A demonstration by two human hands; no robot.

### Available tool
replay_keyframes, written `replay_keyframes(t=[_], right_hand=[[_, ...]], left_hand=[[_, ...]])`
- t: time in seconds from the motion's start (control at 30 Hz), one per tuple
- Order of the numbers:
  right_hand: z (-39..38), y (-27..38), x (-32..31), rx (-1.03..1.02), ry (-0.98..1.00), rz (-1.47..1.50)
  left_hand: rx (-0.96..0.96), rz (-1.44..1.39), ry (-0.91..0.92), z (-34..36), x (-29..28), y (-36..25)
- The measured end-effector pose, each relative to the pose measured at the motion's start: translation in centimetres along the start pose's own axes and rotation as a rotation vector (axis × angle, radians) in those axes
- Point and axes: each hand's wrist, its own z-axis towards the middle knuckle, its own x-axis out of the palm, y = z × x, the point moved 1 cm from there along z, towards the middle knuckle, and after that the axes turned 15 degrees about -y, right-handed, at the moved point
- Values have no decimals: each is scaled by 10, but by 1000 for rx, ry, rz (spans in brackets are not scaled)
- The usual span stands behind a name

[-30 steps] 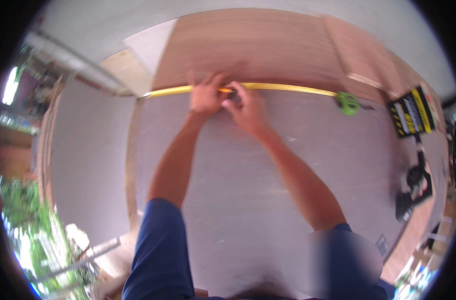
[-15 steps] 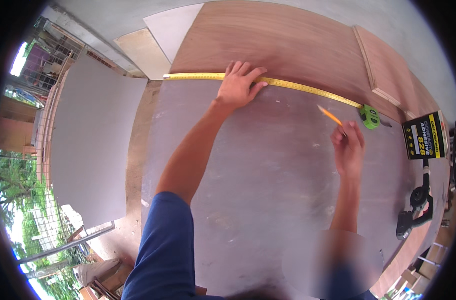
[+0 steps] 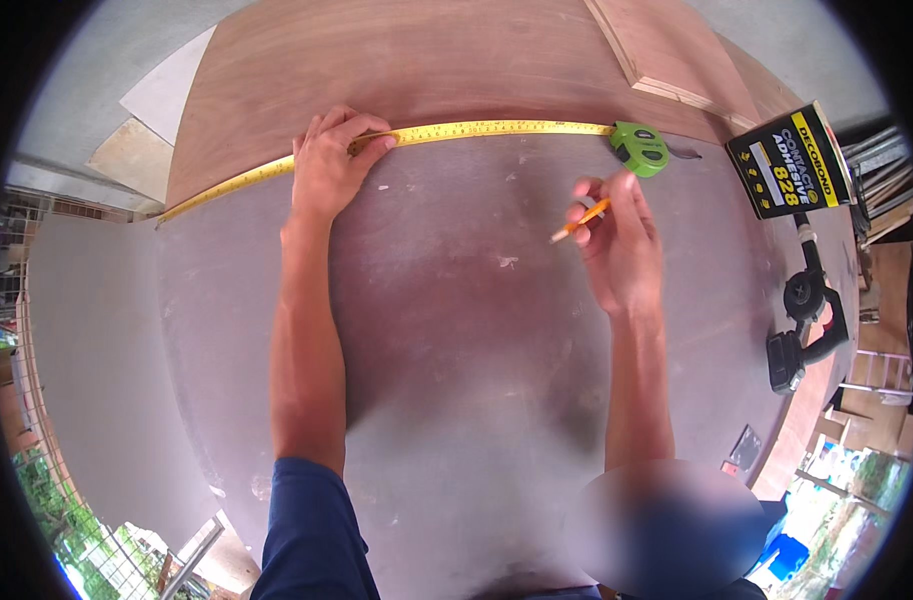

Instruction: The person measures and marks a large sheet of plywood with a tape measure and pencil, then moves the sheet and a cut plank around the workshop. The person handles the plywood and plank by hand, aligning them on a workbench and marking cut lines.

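Note:
A yellow tape measure blade [image 3: 476,129] is drawn out along the edge of a brown plywood sheet [image 3: 406,60], above the grey work surface [image 3: 456,300]. My left hand [image 3: 331,165] is on the blade, fingers curled and thumb and forefinger pinching its lower edge. The green tape measure case [image 3: 639,148] lies at the right end of the blade. Just below the case, my right hand [image 3: 621,235] grips an orange pencil [image 3: 588,218] between thumb and fingers. Its tip points down to the left, raised off the surface.
A black and yellow adhesive box [image 3: 788,160] stands at the right, with a black cordless power tool [image 3: 806,315] below it. A smaller wood panel [image 3: 676,60] lies on the plywood at upper right. A grey sheet [image 3: 96,370] is at the left beside wire mesh.
The whole view has shifted. My left hand has gone from spread fingers to a pinch on the blade. The pencil has swung from pointing up-left to down-left, and my right hand is closer to the case.

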Motion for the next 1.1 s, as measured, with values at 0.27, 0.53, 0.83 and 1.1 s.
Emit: replay_keyframes(t=[0.27, 0.53, 0.83, 1.1], right_hand=[[54, -28, 68, -1, 62, -120], [85, -46, 75, 16, 158, -351], [83, -72, 85, -246, 124, -620], [85, -74, 91, -308, 110, -705]], left_hand=[[-22, -88, 46, 4, 4, 2], [5, -119, -16, 3, 8, -3], [66, -101, -66, -4, 25, -22], [-35, -305, 50, 7, 9, -12]])
